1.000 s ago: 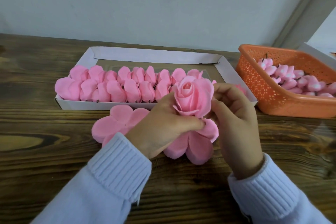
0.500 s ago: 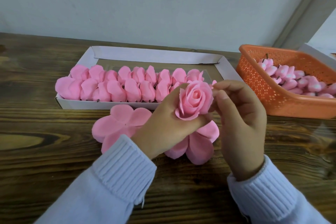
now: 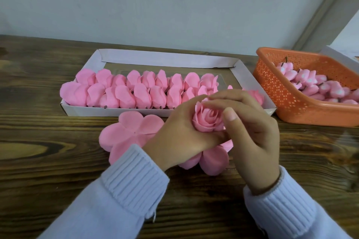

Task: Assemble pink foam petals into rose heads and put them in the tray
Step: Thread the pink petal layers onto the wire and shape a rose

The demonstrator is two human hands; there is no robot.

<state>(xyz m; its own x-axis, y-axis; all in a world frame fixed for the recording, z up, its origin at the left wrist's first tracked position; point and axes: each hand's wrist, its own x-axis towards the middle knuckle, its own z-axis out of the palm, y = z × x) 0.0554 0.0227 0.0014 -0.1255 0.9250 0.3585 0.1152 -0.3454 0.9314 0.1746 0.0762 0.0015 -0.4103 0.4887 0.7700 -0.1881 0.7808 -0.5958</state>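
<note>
My left hand [image 3: 180, 134] grips the pink foam rose head [image 3: 208, 121] from below, fingers curled round it. My right hand [image 3: 252, 128] curls over its top, fingertips on the outer petals. I hold it just in front of the white tray [image 3: 116, 112], above flat petal pieces [image 3: 132, 132] on the wooden table [image 3: 48, 151].
</note>
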